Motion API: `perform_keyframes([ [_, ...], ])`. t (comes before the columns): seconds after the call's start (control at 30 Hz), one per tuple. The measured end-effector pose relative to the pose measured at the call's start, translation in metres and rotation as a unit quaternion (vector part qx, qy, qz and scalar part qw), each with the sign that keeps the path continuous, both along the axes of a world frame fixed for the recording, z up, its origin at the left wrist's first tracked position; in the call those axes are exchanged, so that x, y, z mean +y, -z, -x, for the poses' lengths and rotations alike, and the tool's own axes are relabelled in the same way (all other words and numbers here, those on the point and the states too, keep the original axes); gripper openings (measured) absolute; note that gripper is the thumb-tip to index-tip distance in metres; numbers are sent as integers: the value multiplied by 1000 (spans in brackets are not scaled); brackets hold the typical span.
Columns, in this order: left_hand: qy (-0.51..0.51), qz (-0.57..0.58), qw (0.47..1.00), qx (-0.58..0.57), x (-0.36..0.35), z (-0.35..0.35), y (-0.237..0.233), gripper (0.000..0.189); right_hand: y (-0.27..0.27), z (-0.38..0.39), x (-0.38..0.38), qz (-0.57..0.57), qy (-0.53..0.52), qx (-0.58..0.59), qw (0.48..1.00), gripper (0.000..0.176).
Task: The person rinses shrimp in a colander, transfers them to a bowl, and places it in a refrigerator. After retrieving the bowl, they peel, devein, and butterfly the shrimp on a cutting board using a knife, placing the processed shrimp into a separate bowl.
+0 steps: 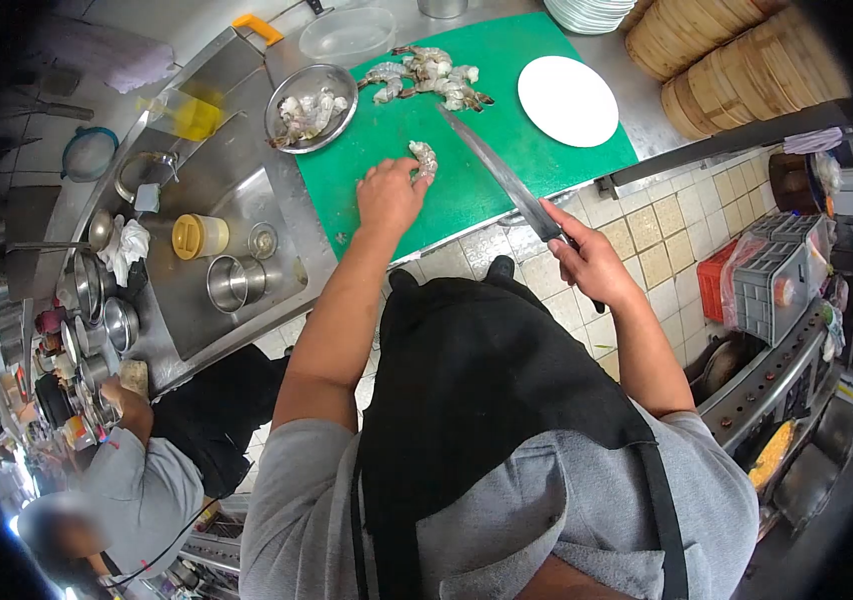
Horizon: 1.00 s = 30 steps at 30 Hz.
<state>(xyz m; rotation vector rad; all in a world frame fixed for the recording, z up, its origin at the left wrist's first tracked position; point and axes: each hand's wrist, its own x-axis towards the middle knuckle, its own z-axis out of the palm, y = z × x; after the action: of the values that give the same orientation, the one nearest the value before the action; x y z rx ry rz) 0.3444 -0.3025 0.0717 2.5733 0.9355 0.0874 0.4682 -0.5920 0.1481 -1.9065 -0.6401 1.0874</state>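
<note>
On the green cutting board [347, 205], my left hand [391, 194] has its fingers closed around the lower end of a peeled shrimp [425, 157]. My right hand [587, 254] grips the black handle of a long knife [507, 182], whose blade points up and left across the board. Several shrimp [433, 70] lie in a pile near the board's far edge, just beyond the knife tip. More shrimp sit in a metal bowl [345, 83] at the board's left. A white plate [569, 101] rests on the board's right part.
Left of the board is a metal sink [182, 310] with a yellow-lidded container [201, 236] and metal cups. Bamboo steamers [747, 70] and stacked plates [592, 12] stand at the back right. A co-worker [147, 480] is at the lower left. Grey crates [772, 280] stand right.
</note>
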Motion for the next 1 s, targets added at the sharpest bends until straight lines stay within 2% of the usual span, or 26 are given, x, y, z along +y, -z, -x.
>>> perform_keyframes([
  [0.13,32,-18,996,-81,-4,-1,2,31,-3,-3,6,-4,-41,-45,998,60],
  [0.2,75,-31,995,-54,-7,-5,-13,27,6,-3,9,-113,-105,-213,965,59],
  [0.23,75,-31,995,-55,-8,-7,-16,27,5,-4,8,-113,-105,-213,965,59],
  [0.3,100,-79,992,-18,-9,-10,-20,27,-1,-4,6,-40,-136,-314,939,59],
  [0.43,101,-91,991,20,-11,-13,-27,25,-19,5,-4,38,-137,-326,935,59],
  [0.5,77,-31,996,13,-12,-17,-25,23,-22,8,-8,55,-132,-336,931,60],
  [0.83,81,-20,996,19,-19,-27,-29,21,-16,15,-7,73,-133,-361,920,58],
  [0.93,88,-12,996,14,-21,-26,-25,20,-1,16,7,70,-134,-357,922,58],
  [1.0,90,-13,996,11,-20,-26,-23,20,16,16,24,49,-122,-395,909,61],
])
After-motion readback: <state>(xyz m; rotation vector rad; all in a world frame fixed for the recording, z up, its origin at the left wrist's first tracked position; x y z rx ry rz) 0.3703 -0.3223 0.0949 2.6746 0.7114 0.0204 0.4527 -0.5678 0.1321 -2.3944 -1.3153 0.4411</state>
